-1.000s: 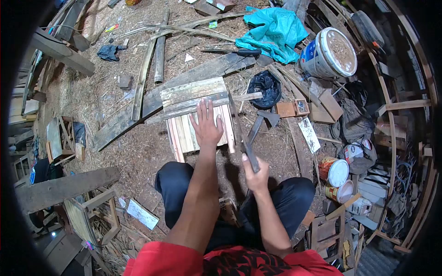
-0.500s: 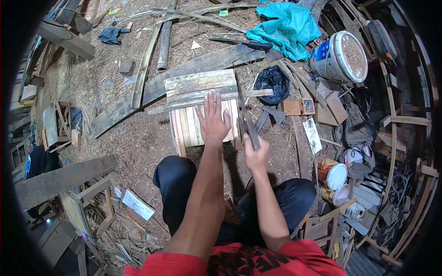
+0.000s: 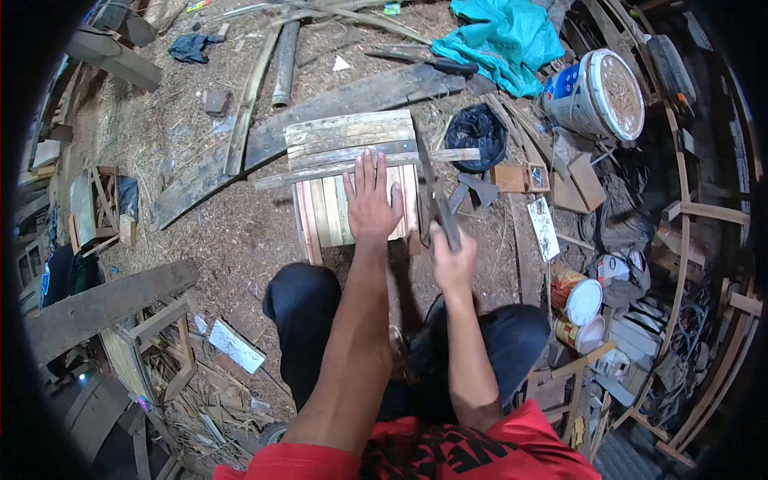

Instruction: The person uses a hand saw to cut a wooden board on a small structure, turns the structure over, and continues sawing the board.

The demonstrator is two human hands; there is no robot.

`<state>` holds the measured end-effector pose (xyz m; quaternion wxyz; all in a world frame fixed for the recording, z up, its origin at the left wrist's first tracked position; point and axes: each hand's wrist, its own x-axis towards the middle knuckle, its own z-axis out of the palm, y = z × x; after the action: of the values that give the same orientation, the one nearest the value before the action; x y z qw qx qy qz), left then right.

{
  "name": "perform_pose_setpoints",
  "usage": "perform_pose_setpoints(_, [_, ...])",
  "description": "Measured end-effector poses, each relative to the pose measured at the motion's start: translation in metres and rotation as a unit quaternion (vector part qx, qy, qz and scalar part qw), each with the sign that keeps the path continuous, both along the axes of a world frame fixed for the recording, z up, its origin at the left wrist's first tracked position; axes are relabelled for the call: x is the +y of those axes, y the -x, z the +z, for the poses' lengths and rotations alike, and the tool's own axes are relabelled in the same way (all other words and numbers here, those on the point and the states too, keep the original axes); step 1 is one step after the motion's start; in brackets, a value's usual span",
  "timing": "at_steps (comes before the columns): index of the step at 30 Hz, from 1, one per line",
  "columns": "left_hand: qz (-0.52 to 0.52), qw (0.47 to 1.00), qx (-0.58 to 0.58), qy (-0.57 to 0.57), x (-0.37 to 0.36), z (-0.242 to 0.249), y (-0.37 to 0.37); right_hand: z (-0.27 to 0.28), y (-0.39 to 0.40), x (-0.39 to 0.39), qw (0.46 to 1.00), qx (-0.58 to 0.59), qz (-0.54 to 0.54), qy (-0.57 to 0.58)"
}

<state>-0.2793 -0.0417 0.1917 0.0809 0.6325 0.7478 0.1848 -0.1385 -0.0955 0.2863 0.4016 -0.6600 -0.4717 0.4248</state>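
A small box of wooden slats stands on the ground in front of my knees, its top curved and made of strips. Across it lies a thin wooden strip, which sticks out past both sides. My left hand presses flat on the strip and the slats, fingers stretched out. In my right hand is the handle of a handsaw. Its long narrow blade points away from me and crosses the strip just beyond the right side of the box.
A long dark plank lies behind the box. To the right are a black plastic bag, a hatchet-like metal blade and a white bucket. A turquoise sheet lies at the back. Paint cans stand by my right knee.
My right hand has moved slightly right and forward with the handsaw, whose blade still crosses the strip. My left hand stays pressed on the box. The whole view has shifted a little.
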Motion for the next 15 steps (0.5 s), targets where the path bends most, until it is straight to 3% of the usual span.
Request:
perform_pose_setpoints(4, [0.007, 1.0, -0.008, -0.012, 0.002, 0.0, -0.001, 0.025, -0.015, -0.055, 0.999, 0.026, 0.003, 0.045])
perform_pose_setpoints(8, [0.001, 0.999, -0.009, -0.035, 0.01, 0.003, 0.0, -0.011, -0.002, 0.008, 0.998, 0.028, -0.022, 0.047])
perform_pose_setpoints(10, [-0.001, 0.999, -0.01, -0.039, 0.007, 0.001, -0.001, -0.001, 0.002, 0.026, 0.999, 0.017, -0.021, 0.047])
perform_pose_setpoints(12, [-0.003, 0.999, -0.012, -0.037, 0.004, 0.0, 0.0, 0.031, 0.003, 0.002, 0.999, 0.01, -0.003, 0.053])
perform_pose_setpoints(13, [-0.005, 0.999, -0.015, -0.035, 0.003, -0.001, -0.001, 0.03, -0.004, -0.022, 0.999, -0.017, 0.027, 0.019])
perform_pose_setpoints(15, [-0.002, 0.999, -0.015, -0.036, 0.004, 0.0, 0.0, 0.032, -0.01, -0.054, 0.999, 0.0, 0.003, 0.054])
